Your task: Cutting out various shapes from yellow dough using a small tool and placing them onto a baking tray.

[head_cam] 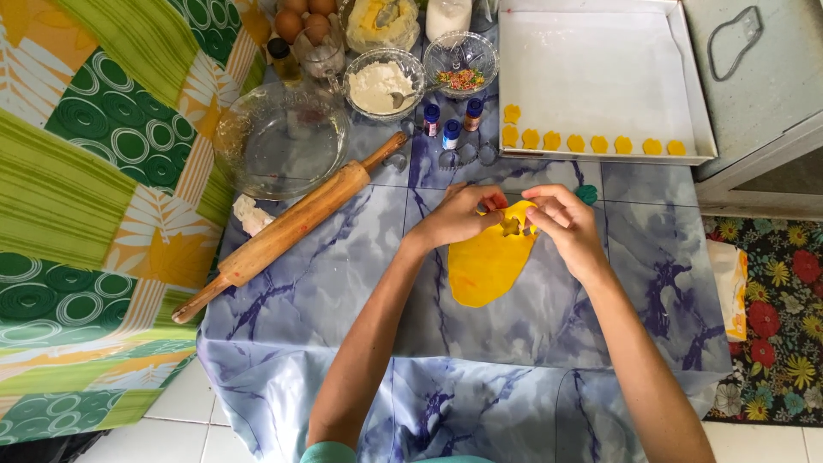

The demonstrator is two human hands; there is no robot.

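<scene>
A flat sheet of yellow dough (pixel 487 261) lies on the blue marbled cloth (pixel 326 274). My left hand (pixel 459 214) and my right hand (pixel 561 221) meet at the sheet's far edge, fingers pinched around a small metal cookie cutter (pixel 511 226) pressed into the dough. Several yellow cut-out shapes (pixel 591 143) sit in a row along the near edge of a white baking tray (pixel 600 69) beyond my hands.
A wooden rolling pin (pixel 287 227) lies diagonally at left, near an empty glass pie dish (pixel 281 141). Bowls of flour (pixel 381 84) and sprinkles (pixel 461 77), small colouring bottles (pixel 450 130), eggs (pixel 300 19) and spare cutters (pixel 467 154) crowd the far side.
</scene>
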